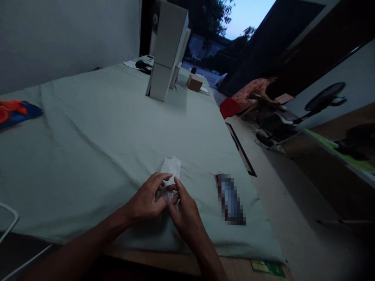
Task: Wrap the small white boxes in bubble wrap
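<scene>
Both of my hands meet over a small clear plastic packet (172,168) that lies on the pale green cloth (96,128) near the table's front edge. My left hand (148,200) pinches the packet's near end with curled fingers. My right hand (185,212) pinches the same end from the right, fingertips touching those of the left. The far end of the packet sticks out beyond my fingers and rests on the cloth.
A flat dark red and grey object (230,199) lies right of my hands. Tall white boxes (166,50) and a small brown box (195,82) stand at the far end. Orange and blue fabric (16,111) lies far left. A person (254,93) sits beyond, near a fan (324,99).
</scene>
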A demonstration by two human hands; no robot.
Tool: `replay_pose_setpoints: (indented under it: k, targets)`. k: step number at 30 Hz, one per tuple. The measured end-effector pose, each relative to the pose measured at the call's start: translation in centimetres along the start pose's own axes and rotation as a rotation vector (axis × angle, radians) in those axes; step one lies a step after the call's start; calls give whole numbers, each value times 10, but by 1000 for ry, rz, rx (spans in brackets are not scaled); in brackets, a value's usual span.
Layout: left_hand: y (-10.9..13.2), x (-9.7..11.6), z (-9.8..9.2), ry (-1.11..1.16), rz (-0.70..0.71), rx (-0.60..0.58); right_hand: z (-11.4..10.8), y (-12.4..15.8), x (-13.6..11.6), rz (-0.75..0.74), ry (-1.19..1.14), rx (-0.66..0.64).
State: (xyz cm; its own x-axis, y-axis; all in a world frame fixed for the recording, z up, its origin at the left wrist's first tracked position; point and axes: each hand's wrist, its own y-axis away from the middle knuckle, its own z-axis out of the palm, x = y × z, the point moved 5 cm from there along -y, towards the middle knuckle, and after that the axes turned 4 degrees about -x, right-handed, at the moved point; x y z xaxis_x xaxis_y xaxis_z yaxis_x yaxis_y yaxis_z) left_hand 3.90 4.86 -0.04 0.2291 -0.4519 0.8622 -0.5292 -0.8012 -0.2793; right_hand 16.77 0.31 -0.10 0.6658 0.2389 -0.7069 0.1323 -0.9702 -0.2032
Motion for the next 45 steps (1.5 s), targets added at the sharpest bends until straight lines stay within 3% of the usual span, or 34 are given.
replay_pose_setpoints:
  k: [5,18,22,28,34,39,45]
  targets:
    - [0,-8,-1,-70,-138,134,-1,-1,-5,-83,90,-9]
    - [1,-4,8,-109,-138,77,-7,7,-4,-126,78,-89]
    - [1,0,9,-223,-60,94,-11,4,-3,-55,2,-127]
    - [0,-4,12,-204,-60,66,-13,-7,6,114,-267,-131]
    - [-1,-7,12,-189,-112,46,-27,-18,43,370,-397,82]
    - [-1,-7,12,-176,-91,41,-21,-24,66,636,-486,28]
    - [0,-6,11,-195,-93,42,-8,-43,66,615,-501,-34]
